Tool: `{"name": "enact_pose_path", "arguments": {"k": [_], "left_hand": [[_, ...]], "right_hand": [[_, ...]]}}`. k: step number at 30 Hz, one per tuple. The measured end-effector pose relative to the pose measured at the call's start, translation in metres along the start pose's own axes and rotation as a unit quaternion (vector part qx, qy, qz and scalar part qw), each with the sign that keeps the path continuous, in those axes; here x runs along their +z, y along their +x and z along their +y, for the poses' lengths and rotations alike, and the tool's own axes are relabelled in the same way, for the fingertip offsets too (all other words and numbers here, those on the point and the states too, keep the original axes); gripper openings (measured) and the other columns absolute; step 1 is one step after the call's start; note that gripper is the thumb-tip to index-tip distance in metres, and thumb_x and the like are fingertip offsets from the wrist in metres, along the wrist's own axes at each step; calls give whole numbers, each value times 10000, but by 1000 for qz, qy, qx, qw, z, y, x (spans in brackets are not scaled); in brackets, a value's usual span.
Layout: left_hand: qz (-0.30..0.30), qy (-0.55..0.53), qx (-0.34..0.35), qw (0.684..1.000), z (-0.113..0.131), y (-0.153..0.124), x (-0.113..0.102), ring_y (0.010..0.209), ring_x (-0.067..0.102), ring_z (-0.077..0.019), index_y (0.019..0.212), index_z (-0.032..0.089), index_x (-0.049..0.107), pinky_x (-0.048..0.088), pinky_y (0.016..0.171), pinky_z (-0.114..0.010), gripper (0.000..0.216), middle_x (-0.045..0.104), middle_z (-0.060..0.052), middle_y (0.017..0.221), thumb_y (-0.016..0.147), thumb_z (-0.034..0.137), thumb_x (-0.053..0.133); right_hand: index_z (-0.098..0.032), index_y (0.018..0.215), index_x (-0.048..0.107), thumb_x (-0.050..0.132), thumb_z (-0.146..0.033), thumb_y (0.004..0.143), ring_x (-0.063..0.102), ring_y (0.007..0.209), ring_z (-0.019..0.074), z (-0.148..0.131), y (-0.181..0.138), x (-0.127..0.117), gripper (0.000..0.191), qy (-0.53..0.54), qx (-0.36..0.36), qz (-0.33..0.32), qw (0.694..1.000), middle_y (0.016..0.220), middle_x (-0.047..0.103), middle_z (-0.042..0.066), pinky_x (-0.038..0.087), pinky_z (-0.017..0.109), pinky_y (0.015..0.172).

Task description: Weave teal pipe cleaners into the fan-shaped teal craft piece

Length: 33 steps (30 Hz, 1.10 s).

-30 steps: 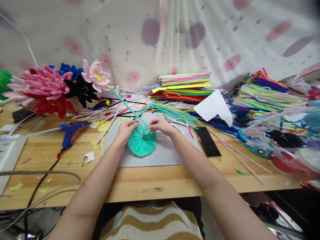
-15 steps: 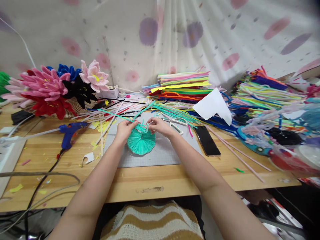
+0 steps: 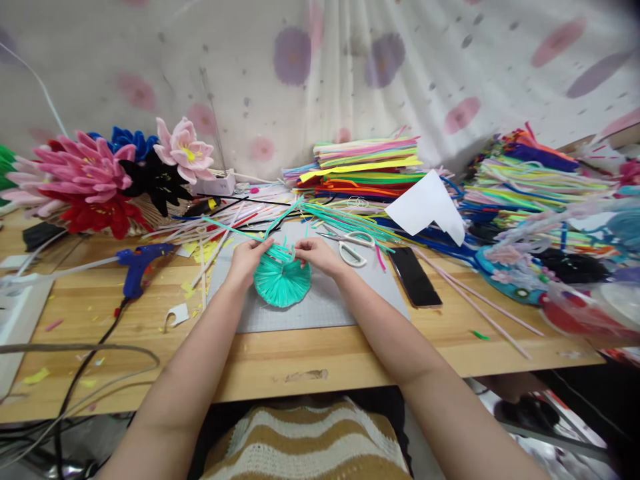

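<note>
A round teal piece woven from pipe cleaners (image 3: 283,285) rests on a grey cutting mat (image 3: 320,307). My left hand (image 3: 247,259) pinches its upper left edge, where a loose teal pipe cleaner (image 3: 230,230) trails off to the left. My right hand (image 3: 316,255) pinches the upper right edge, fingers closed on teal strands. Both hands meet above the piece's top.
White-handled scissors (image 3: 350,247) and a black phone (image 3: 415,278) lie right of my hands. A blue glue gun (image 3: 137,263) sits left, with cables. Pipe-cleaner flowers (image 3: 100,180) stand at back left. Stacks of coloured pipe cleaners (image 3: 370,167) fill the back and right.
The long teal pipe cleaner, which stood up and to the left, has been bent down and now lies low toward the left. Both hands stayed on the piece's top edge.
</note>
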State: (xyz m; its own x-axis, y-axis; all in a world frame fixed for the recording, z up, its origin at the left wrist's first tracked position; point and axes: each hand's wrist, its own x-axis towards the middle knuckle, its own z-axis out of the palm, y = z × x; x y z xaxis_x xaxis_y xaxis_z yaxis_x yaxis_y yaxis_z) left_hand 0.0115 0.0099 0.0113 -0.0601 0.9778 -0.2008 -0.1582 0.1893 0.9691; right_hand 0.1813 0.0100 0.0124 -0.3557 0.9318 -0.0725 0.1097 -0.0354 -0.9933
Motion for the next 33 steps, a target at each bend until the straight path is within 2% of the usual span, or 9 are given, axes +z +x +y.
{"name": "enact_pose_path", "arguments": {"k": [4,7,11,16,23,28,33], "left_hand": [[4,-59,-13,998,3,-4,3,537,575,-146,668,110,641,457,585,-280,378,631,-32,589,464,401,770],[13,-100,-10,995,3,-6,2,544,567,-126,670,121,635,450,582,-257,359,622,-7,592,427,334,793],[23,-96,-13,995,2,-6,1,541,563,-128,674,120,641,443,571,-256,357,625,-7,598,407,297,798],[18,-75,0,997,2,-6,0,548,571,-142,665,118,653,452,581,-275,311,640,-30,614,462,323,769],[24,-64,6,998,3,-9,2,571,597,-171,621,120,648,465,587,-288,199,650,-48,600,507,275,699],[23,-66,11,997,4,-10,3,569,595,-165,652,124,645,460,574,-278,232,664,-51,630,502,290,708],[35,-48,18,998,2,-8,4,583,609,-181,586,136,600,467,566,-282,161,665,-51,623,509,252,681]], "right_hand": [[-144,578,510,570,-234,645,430,373,42,4,-1,5,127,8,1,50,999,456,492,-72,354,176,410],[-147,572,502,560,-223,635,426,370,43,7,-1,7,114,8,3,69,998,450,484,-74,345,177,406],[-148,577,501,558,-249,630,433,375,47,9,-1,8,127,5,8,57,998,464,500,-67,358,181,409],[-153,576,488,566,-249,613,445,387,49,10,-2,8,128,-9,-5,46,999,483,512,-61,351,178,404],[-157,564,478,563,-256,620,466,413,54,15,-2,9,142,-30,4,22,999,503,519,-52,372,180,421],[-159,557,462,548,-235,625,466,413,58,14,-2,9,133,-38,5,26,999,486,490,-57,384,184,424],[-163,577,457,540,-228,618,453,424,63,11,-4,9,114,-42,5,12,999,495,461,-64,387,195,426]]}}
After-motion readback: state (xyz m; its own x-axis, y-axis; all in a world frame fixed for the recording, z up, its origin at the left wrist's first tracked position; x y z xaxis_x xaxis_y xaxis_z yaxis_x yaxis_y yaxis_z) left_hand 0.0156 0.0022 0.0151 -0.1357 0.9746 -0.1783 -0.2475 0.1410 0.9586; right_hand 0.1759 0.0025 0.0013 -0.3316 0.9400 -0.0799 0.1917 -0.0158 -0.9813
